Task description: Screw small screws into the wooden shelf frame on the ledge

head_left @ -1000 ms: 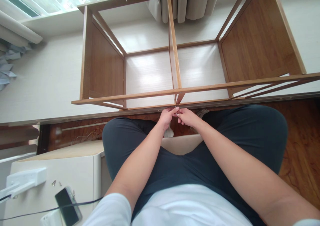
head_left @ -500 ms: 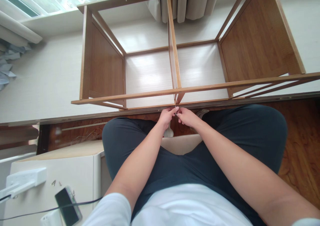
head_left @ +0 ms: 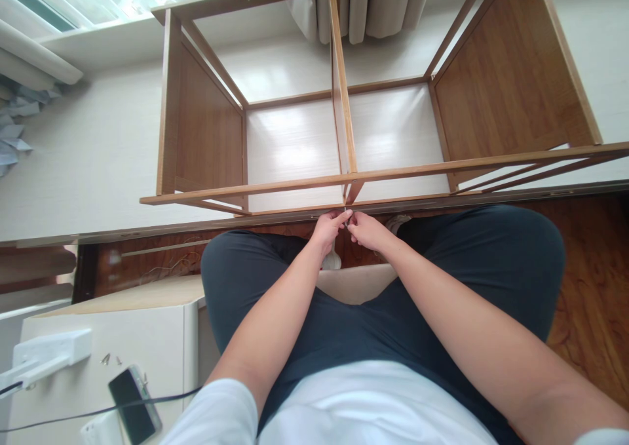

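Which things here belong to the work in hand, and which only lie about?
In use:
left hand
right hand
small metal fastener
brown wooden shelf frame

Lying about:
black smartphone
white power strip
loose screws

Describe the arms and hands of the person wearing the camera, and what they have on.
Both forearms are bare down to the left hand and right hand. Short white sleeves cover the upper arms. No gloves, watch or rings are visible. A white shirt and dark trousers are worn.
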Demonstrator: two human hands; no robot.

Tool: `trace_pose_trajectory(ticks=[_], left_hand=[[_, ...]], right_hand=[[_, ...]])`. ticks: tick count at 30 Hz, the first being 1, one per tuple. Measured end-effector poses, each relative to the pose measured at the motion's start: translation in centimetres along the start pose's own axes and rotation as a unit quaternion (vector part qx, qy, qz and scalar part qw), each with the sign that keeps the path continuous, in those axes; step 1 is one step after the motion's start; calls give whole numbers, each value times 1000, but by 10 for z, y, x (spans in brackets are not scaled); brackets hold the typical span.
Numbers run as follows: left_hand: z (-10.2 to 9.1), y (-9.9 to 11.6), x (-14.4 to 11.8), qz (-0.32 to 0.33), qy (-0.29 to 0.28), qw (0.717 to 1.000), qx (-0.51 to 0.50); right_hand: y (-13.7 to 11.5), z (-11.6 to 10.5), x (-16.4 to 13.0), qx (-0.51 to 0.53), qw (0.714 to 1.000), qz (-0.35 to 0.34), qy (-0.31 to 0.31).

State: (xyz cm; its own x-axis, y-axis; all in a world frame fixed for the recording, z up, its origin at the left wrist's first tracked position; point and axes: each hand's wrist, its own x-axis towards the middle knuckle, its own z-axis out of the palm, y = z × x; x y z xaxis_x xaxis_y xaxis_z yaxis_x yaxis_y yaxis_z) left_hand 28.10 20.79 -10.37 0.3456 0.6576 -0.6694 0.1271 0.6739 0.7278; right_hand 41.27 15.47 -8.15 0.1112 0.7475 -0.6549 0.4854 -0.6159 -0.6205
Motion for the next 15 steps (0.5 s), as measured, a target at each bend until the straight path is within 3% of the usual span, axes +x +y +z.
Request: trace_pose_trajectory(ticks=[9, 15], left_hand=[[1, 2, -2, 0, 0, 1000, 11], [1, 3, -4, 3, -1, 1000, 4]], right_hand=[[-3, 0, -1, -14, 1000, -26, -10], [-7, 2, -2, 60, 997, -12, -38]])
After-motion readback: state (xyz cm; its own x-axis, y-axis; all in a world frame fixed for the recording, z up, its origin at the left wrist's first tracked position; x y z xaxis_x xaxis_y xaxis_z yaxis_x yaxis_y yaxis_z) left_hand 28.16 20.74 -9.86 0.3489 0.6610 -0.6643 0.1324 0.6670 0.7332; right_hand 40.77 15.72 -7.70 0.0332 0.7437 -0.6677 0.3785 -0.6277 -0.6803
